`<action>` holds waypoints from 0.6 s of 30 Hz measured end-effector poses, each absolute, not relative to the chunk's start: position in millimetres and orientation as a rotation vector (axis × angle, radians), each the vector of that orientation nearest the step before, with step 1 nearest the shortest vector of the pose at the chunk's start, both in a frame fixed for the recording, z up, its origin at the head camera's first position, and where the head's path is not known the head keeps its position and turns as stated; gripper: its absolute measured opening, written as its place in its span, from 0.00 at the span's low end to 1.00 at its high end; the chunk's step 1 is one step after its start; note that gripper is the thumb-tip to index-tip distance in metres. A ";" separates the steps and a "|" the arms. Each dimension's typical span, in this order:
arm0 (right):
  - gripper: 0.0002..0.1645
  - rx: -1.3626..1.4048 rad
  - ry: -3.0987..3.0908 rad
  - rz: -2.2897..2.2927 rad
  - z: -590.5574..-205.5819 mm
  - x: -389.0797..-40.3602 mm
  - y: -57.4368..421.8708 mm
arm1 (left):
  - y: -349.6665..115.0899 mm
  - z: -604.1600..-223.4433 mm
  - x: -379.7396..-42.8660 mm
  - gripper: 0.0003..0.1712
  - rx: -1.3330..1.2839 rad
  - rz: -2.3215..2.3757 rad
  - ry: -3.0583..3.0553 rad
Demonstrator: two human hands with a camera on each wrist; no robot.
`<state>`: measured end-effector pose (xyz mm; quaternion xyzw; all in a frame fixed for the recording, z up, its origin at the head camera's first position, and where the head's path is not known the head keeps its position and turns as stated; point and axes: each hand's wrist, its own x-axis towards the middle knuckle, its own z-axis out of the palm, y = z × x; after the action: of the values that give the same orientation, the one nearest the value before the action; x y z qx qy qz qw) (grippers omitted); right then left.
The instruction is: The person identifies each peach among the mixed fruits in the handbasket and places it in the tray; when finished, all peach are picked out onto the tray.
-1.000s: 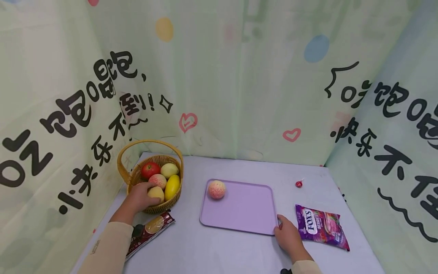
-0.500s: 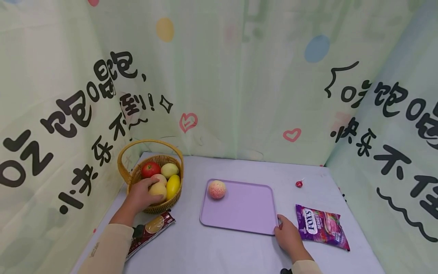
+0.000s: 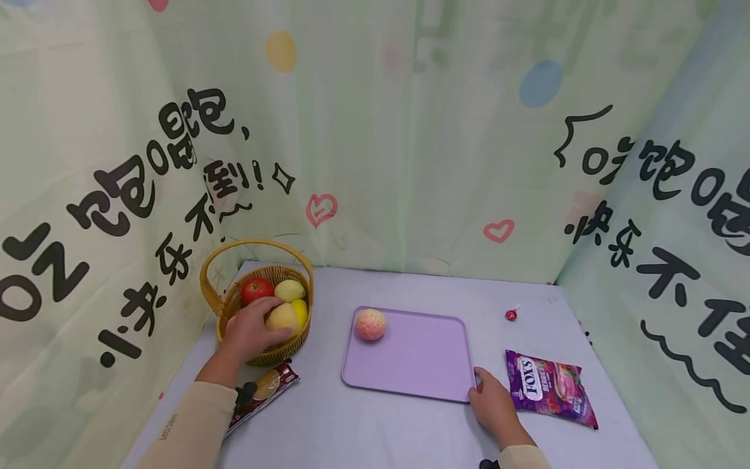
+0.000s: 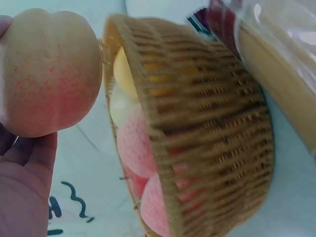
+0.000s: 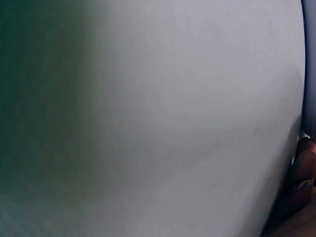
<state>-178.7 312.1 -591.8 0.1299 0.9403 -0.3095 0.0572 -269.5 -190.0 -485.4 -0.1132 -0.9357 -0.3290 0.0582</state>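
Observation:
My left hand (image 3: 250, 331) grips a yellowish peach with a pink blush (image 4: 52, 74), fingers and thumb around its sides. In the left wrist view the peach is up past the rim of the wicker basket (image 4: 217, 128). Inside the basket are a red tomato-like fruit (image 3: 256, 290), a pale green-yellow fruit (image 3: 290, 290), a yellow fruit (image 3: 301, 311) and pink peaches (image 4: 136, 140). With its thumb at the edge, my right hand (image 3: 493, 405) holds the near right corner of the lilac tray (image 3: 410, 365). A speckled pink peach (image 3: 371, 324) sits in the tray's far left corner.
A dark red snack packet (image 3: 266, 391) lies in front of the basket, partly under the left sleeve. Right of the tray are a purple FOXS candy bag (image 3: 551, 389) and a small red lollipop (image 3: 512, 315). Printed cloth walls (image 3: 375, 163) enclose the white table.
My left hand has lifted the yellowish peach and moved slightly right and up, now covering the pink peach behind it. The right hand and tray stay put.

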 end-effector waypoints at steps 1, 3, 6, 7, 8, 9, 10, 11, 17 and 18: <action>0.34 0.395 2.852 -0.936 -591.7 -178.7 312.0 | -187.8 -484.6 -269.7 0.36 -0.366 -1.011 -2.823; 0.34 0.398 2.853 -0.934 -591.7 -179.0 311.8 | -183.3 -484.1 -270.5 0.36 -0.411 -1.060 -2.793; 0.34 0.400 2.859 -0.928 -591.8 -179.1 311.3 | -175.9 -483.3 -271.7 0.35 -0.478 -1.123 -2.743; 0.34 0.401 2.859 -0.928 -591.5 -179.0 311.1 | -173.5 -483.4 -272.1 0.35 -0.495 -1.122 -2.731; 0.34 0.400 2.858 -0.928 -591.6 -179.0 311.1 | -170.6 -483.4 -272.4 0.35 -0.497 -1.123 -2.722; 0.34 0.396 2.859 -0.928 -591.2 -178.7 311.0 | -167.9 -483.5 -272.5 0.34 -0.506 -1.120 -2.712; 0.34 0.396 2.859 -0.929 -591.3 -178.8 311.1 | -165.0 -483.7 -272.6 0.34 -0.510 -1.124 -2.706; 0.34 0.396 2.859 -0.929 -591.0 -178.6 311.1 | -161.9 -484.0 -272.6 0.34 -0.515 -1.132 -2.704; 0.34 0.415 2.845 -0.935 -591.6 -178.9 311.3 | -142.6 -488.7 -270.9 0.35 -0.560 -1.220 -2.719; 0.34 0.414 2.843 -0.939 -592.0 -179.2 311.2 | -139.9 -489.7 -270.5 0.35 -0.574 -1.225 -2.715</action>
<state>-179.2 311.2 -592.0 0.1366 0.9389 -0.3101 0.0598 -270.5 -139.9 -489.7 -0.1890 -0.8938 -0.4032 0.0541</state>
